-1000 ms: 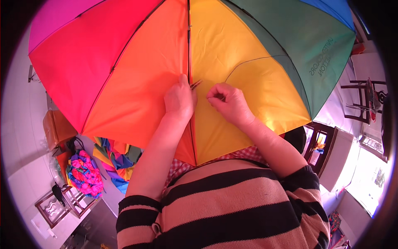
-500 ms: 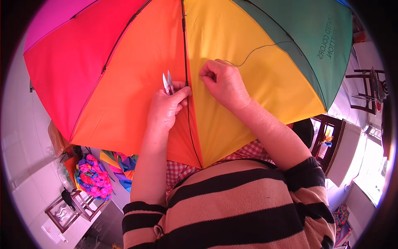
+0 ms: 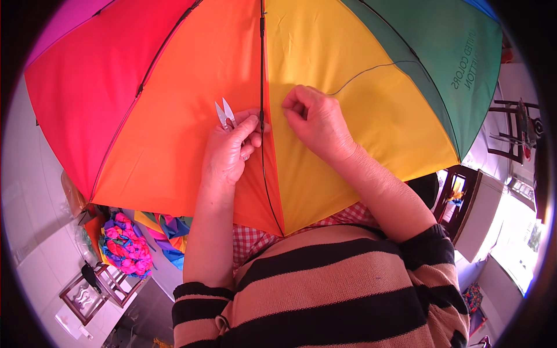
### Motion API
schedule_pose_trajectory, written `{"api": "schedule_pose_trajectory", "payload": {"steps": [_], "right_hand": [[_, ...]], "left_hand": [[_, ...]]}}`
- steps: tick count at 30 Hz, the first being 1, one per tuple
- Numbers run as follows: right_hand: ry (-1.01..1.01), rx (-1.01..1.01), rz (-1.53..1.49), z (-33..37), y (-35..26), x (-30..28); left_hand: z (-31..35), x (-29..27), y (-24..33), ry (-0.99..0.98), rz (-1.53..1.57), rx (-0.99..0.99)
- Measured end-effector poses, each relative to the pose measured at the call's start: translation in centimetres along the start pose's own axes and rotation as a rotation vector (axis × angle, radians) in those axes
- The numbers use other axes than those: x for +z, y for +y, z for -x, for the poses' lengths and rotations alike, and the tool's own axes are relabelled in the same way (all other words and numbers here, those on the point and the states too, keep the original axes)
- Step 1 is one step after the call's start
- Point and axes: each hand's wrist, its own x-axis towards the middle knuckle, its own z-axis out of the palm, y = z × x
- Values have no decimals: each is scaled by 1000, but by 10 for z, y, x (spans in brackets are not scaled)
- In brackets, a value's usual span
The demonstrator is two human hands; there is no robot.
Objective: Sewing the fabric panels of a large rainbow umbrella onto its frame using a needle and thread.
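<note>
An open multicoloured umbrella (image 3: 168,145) spreads before me, its inner side with dark ribs facing me. My left hand (image 3: 225,153) is closed on thread snips (image 3: 225,113), their two pointed blades standing apart above the fingers. Its thumb and fingertips also pinch at the middle rib (image 3: 262,69), along the seam between the orange and yellow panels. Over the yellow panel, just right of that rib, my right hand (image 3: 322,124) is closed in a pinch. A dark thread (image 3: 371,69) runs from behind it toward the green panel. Whether a needle sits in those fingers is hidden.
At the lower left lie a bundle of bright pink fabric (image 3: 126,246) and more coloured cloth (image 3: 171,232). A wooden chair (image 3: 87,296) stands beyond them. On the right are another dark chair (image 3: 510,130) and a bright window (image 3: 516,243). Checked cloth (image 3: 249,243) covers my lap.
My left hand has turned a little, tipping the snips to the left. My right hand has shifted slightly right and down. The view has moved a little across the umbrella.
</note>
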Motion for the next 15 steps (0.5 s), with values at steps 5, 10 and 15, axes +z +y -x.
{"api": "schedule_pose_trajectory", "payload": {"steps": [5, 10, 15], "right_hand": [[-43, 20, 5, 4, -3, 1], [-57, -31, 118, 7, -11, 0], [-56, -185, 306, -4, -14, 6]], "left_hand": [[1, 0, -1, 24, 8, 2], [2, 6, 0, 49, 7, 19], [1, 10, -2, 69, -49, 47]]}}
